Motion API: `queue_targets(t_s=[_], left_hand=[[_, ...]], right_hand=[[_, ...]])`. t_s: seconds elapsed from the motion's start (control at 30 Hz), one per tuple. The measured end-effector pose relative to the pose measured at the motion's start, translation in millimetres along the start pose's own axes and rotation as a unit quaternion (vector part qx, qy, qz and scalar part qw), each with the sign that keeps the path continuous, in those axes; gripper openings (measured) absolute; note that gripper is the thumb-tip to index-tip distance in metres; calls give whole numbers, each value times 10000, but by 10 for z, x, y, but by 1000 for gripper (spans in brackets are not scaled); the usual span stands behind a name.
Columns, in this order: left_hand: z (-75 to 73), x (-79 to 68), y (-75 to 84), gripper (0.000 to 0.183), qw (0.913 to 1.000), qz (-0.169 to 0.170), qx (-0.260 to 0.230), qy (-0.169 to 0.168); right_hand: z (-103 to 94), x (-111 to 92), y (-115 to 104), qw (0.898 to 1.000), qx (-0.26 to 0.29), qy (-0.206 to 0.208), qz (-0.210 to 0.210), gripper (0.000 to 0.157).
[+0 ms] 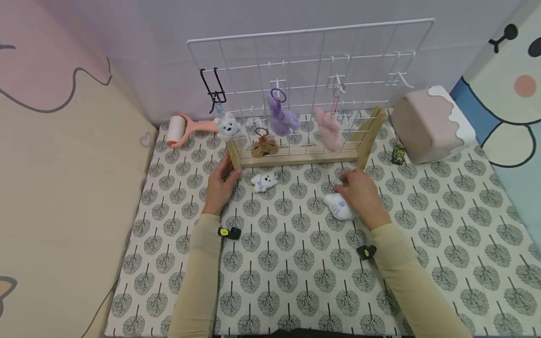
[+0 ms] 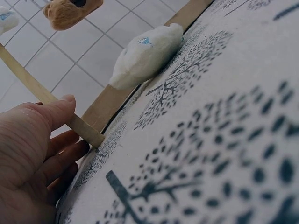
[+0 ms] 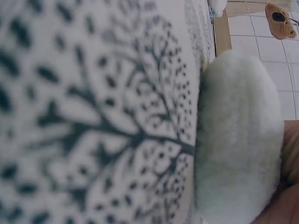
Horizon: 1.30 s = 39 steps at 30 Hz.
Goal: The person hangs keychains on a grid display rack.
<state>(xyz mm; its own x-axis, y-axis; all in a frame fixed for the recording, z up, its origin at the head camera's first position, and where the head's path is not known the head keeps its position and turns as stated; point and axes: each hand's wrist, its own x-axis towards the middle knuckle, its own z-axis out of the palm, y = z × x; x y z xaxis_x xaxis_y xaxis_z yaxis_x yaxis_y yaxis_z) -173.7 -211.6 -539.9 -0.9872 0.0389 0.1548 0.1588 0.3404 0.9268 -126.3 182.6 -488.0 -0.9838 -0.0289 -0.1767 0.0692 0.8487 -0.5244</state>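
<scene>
My left hand (image 1: 220,185) is at the left wooden foot (image 2: 39,86) of a white wire grid rack, its thumb on one side and its fingers on the other. A small white plush keychain (image 1: 264,182) lies just right of that hand, in front of the wooden base bar (image 1: 300,158). My right hand (image 1: 359,193) is over a larger white plush keychain (image 1: 338,207) on the cloth, thumb and fingers pinching its ring end. In the right wrist view, the plush's furry body (image 3: 238,140) hides most of that hand.
On the grid (image 1: 323,61) hang a white plush (image 1: 228,126), a brown bear-face plush (image 1: 265,148), a purple plush (image 1: 282,117) and a pink plush (image 1: 328,130). A lint roller (image 1: 177,130) lies left, a pink-and-white box (image 1: 427,126) and small dark-green packet (image 1: 398,154) right.
</scene>
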Motion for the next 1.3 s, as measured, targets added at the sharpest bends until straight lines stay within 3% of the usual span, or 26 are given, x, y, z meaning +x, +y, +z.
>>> queue_targets(t_s=[0.37,0.57,0.87,1.0,1.13,1.3], left_hand=[[14,28,2,71,10000,-74,-47,3],[19,35,16,73,9998,-125,-172,-21],[13,26,-12,69,9999,71,-128,-24],[12,24,-31,69,9999,60,-139,-33],[19,13,-25,68,9999,-17,-107,1],[15,-21,126,68,9997,-156,-188,8]], right_hand=[[19,41,43,9988,490,57,-32,36],[41,59,67,9968,723,186,-270,30],[78,66,122,9901,1166,489,-603,18],[99,68,161,9871,1351,701,-500,16],[86,62,179,9799,1821,802,-138,21],[12,63,170,9693,2294,832,296,29]])
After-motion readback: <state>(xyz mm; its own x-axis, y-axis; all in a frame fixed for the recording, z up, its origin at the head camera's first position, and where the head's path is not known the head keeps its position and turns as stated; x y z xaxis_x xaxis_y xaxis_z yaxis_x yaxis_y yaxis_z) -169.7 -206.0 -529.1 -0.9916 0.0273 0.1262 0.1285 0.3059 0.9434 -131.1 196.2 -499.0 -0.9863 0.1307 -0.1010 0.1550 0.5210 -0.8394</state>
